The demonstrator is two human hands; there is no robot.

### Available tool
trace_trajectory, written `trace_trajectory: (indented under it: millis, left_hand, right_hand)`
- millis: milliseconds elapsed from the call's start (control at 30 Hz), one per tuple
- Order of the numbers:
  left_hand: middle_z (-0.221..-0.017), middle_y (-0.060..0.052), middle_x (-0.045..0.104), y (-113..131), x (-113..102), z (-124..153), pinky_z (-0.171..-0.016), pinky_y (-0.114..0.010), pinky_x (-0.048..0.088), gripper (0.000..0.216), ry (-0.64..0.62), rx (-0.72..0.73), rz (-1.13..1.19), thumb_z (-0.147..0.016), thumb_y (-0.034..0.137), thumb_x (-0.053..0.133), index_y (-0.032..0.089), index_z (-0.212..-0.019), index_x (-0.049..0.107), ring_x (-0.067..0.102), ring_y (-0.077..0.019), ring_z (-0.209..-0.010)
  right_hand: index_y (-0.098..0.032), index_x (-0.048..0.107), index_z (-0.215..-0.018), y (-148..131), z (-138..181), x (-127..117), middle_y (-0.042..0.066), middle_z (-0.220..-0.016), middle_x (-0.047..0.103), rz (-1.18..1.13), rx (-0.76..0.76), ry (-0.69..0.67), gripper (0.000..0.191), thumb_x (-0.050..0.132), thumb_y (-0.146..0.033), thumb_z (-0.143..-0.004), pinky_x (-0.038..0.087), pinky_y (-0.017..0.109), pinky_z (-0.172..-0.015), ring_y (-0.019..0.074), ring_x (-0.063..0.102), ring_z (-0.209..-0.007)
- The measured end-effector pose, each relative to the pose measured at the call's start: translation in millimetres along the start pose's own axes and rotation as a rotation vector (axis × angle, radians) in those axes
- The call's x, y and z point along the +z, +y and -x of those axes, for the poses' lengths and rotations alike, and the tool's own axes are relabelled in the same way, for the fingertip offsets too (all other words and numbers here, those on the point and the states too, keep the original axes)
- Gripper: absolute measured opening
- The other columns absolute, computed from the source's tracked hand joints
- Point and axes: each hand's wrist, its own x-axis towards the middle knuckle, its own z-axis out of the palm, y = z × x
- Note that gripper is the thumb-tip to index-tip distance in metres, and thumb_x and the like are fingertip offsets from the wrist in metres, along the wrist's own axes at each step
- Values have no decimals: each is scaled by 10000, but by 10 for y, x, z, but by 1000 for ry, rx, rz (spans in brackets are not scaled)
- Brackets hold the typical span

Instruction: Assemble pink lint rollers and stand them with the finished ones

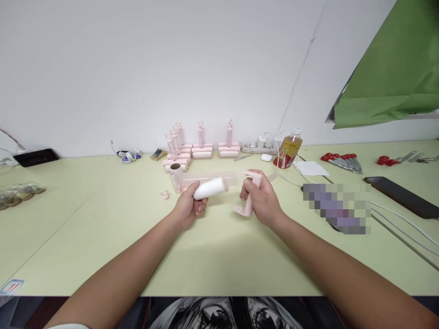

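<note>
From the head view, a pixelated patch [336, 208] hides part of the desk [103, 219] right of centre. Left hand [188, 206] is closed around a white roll [210, 188], which projects to the right of the fist. Right hand [261, 199] grips a pink handle [249, 194], its lower end showing below the fingers. Roll and handle are near, not touching.

Illumination is bright, even and diffuse from above. Soft, faint shadows lie under the forearms on the counter [103, 214]. Wide-angle distortion bends the counter edges and stretches the corners. A pixelated block [338, 208] masks one area. Focus is sharp overall.
</note>
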Motion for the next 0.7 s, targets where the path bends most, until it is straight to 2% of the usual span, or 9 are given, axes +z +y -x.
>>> trace_trajectory:
  millis: [67,200,367,567,700]
  left_hand:
    - [-498,38,501,-30,24,20,-335,-171,193,324,-19,-35,-52,-817,501,561,183,-829,506,345,-67,-338]
    - [-475,46,478,-76,42,38,-341,-169,181,342,-22,-63,-139,-799,514,581,184,-787,493,311,-55,-338]
    - [-455,56,462,-103,25,31,-338,-168,143,353,-50,-63,-244,-782,510,622,195,-755,464,284,-48,-326]
    - [-429,60,423,-110,26,59,-328,-179,142,346,-250,-66,-338,-805,486,615,181,-712,481,284,-48,-319]
    - [-416,62,423,-120,35,64,-314,-186,141,351,-249,-55,-383,-803,492,616,189,-714,462,291,-55,-301]
  right_hand:
    - [-262,492,-965,-22,-29,24,-76,-613,447,-190,103,61,261,609,-441,-815,408,282,-544,116,416,-513]
    - [-237,537,-875,-66,-63,28,-58,-571,469,-331,294,24,257,630,-455,-777,389,274,-483,122,416,-496]
    - [-200,589,-763,-27,-58,8,-14,-572,533,-294,394,-55,280,591,-478,-794,425,286,-548,138,486,-541]
    - [-188,608,-805,43,-23,28,-31,-564,513,-248,491,-193,286,612,-474,-792,369,268,-502,119,446,-491]
    - [-178,602,-839,64,32,98,-38,-567,495,-170,503,-204,293,613,-469,-802,333,246,-473,108,428,-487]
